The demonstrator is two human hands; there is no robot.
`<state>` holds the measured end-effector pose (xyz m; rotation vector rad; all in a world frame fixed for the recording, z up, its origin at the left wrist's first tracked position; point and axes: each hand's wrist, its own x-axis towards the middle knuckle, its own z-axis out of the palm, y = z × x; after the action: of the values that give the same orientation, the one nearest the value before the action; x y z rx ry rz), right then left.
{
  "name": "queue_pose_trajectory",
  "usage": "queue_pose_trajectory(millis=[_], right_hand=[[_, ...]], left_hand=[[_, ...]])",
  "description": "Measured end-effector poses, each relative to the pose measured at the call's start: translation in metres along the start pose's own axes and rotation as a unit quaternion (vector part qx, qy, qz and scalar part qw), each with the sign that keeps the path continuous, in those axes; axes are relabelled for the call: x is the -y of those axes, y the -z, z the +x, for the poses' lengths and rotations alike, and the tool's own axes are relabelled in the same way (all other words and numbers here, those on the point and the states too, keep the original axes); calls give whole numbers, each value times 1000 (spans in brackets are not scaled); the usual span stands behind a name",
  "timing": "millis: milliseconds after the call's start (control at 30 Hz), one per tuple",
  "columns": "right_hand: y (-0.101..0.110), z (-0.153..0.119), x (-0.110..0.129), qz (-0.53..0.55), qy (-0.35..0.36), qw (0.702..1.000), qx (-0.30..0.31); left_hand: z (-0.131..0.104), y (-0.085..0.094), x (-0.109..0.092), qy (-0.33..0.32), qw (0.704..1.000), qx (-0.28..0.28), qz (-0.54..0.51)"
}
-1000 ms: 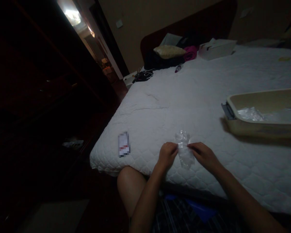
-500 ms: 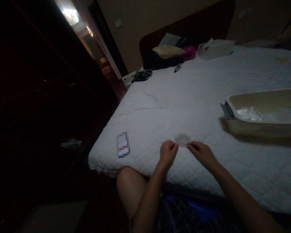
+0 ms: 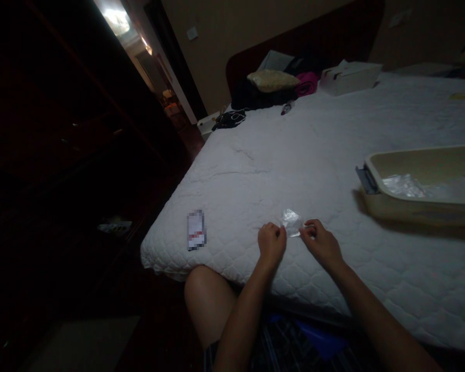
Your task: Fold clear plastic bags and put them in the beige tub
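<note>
A small clear plastic bag is held just over the white quilted bed, catching the light. My left hand pinches its left lower edge between thumb and fingers. On the opposite side my right hand grips the bag's right edge with thumb and fingertips. Whether anything is inside the bag I cannot tell. To the right stands a cream plastic bin with a grey handle clip, and crumpled clear plastic lies in it.
A blurred-out phone-like item lies on the bed to the left. Towards the headboard are a white box, a beige pillow, a rolled pink cloth and black cords. My knee touches the bed's front edge.
The bag has turned from a flat, dull sheet to a brighter, more crumpled shape between my hands. My right hand's fingers have lifted a little. The view has shifted slightly.
</note>
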<state>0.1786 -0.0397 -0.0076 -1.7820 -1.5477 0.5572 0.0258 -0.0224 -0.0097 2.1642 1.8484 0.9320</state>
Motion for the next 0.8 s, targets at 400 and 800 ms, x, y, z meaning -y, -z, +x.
queue_pose_trajectory(millis=[400, 800], right_hand=[[14, 26, 38, 395, -32, 909, 131], [-4, 57, -1, 598, -209, 720, 282]], left_hand=[[0, -4, 3, -7, 1000, -5, -6], [-10, 2, 1, -146, 986, -82, 5]])
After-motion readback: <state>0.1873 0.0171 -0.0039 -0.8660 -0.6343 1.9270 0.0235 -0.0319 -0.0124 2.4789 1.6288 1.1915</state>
